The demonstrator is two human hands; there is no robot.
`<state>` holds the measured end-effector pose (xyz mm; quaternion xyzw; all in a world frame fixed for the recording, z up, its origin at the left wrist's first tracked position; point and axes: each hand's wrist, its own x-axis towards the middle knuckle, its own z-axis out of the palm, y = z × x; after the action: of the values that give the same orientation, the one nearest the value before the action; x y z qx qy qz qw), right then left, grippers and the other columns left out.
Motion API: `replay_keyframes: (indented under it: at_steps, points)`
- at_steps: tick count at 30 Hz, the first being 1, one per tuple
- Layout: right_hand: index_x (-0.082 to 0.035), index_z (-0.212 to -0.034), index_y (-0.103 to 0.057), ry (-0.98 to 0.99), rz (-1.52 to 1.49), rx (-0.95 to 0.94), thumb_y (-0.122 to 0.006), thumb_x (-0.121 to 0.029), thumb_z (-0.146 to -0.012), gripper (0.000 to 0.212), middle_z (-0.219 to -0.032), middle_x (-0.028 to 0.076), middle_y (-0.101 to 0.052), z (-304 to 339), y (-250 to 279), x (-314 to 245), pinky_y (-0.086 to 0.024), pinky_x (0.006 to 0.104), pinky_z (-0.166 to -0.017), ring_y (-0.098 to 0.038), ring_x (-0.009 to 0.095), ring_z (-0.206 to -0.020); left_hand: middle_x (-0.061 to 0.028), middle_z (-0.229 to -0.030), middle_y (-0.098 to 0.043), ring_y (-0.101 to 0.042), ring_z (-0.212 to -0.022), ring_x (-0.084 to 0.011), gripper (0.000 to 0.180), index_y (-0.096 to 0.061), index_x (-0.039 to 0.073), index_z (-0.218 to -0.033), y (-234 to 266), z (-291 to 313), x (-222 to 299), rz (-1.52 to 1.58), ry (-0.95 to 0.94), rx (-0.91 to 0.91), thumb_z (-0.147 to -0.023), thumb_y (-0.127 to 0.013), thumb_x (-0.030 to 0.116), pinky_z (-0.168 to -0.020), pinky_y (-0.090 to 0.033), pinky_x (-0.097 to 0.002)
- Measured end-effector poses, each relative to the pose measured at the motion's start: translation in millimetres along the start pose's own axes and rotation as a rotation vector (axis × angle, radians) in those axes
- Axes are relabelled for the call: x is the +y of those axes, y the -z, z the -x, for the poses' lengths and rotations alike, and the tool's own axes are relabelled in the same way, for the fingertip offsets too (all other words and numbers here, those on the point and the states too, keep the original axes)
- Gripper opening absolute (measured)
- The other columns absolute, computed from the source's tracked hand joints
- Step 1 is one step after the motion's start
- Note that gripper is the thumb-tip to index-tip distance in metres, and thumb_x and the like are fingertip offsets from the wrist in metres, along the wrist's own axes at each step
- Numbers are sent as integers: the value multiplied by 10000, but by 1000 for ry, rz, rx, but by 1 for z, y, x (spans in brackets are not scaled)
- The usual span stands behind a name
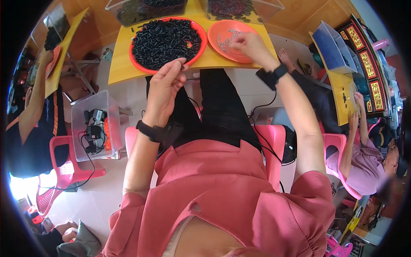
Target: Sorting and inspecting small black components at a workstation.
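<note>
My left hand [166,81] is at the near edge of a round red tray [204,46] heaped with small black cylindrical pieces [165,43]. Its thumb and forefinger are closed on one small black piece [183,67]. To the right, my right hand [251,46] hovers over an orange plate [247,28] that holds thin silvery metal pieces [223,41]. The fingers of that hand are pinched together; whatever is between them is too small to make out. Both tray and plate rest on a yellow table [122,70].
Two clear bins [147,12] [235,13] of dark pieces stand at the table's far edge. On the left, a clear box [95,128] holds black adapters and cables. People work at side tables left and right. Black cables [261,139] hang beside my pink chair [277,143].
</note>
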<state>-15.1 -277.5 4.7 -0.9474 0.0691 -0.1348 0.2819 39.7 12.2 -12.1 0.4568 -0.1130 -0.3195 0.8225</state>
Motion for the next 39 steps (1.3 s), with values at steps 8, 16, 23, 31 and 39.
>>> replay_keyframes:
  at_steps: [8, 16, 23, 31, 39]
  points:
    - [-89, -760, -697, -163, 406, 83, -680, -204, -725, 121, -781, 157, -665, -31, 33, 88, -504, 404, -727, -642, 327, -798, -3, -939, -647, -545, -694, -37, 295, -595, 31, -1157, 3, -2, -2, 54, 99, -16, -930, -573, 218, -638, -430, -165]
    - [-100, -744, -692, -180, 411, -39, -677, -199, -724, 102, -781, 155, -667, -30, 19, 79, -504, 401, -737, -646, 321, -807, -2, -945, -646, -545, -698, -37, 301, -588, 34, -1166, 4, -1, 0, 77, 122, -29, -934, -565, 224, -641, -428, -166]
    - [-36, -739, -678, -32, 338, 98, -640, -192, -729, 162, -740, 190, -645, -21, 13, 57, -517, 378, -686, -641, 331, -717, -7, -963, -645, -550, -744, -44, 308, -562, 30, -1197, 0, 1, 1, 224, 196, -145, -945, -539, 205, -655, -427, -170]
    - [24, -893, -655, 6, -531, -153, -641, -66, -837, 107, -760, 20, -642, 27, 1, -86, -490, 212, -623, -611, 76, -682, -25, -976, -601, -554, -807, -67, 314, -535, 4, -1226, -4, 7, 4, 191, 182, -200, -933, -541, 118, -726, -459, -178]
    - [-5, -987, -596, 240, -433, -98, -629, -26, -817, 174, -767, 61, -649, 41, 2, -130, -498, 229, -651, -637, 109, -722, -17, -920, -633, -576, -787, -69, 301, -582, 41, -1184, -14, 11, 7, -154, -71, -111, -890, -604, 99, -728, -454, -189]
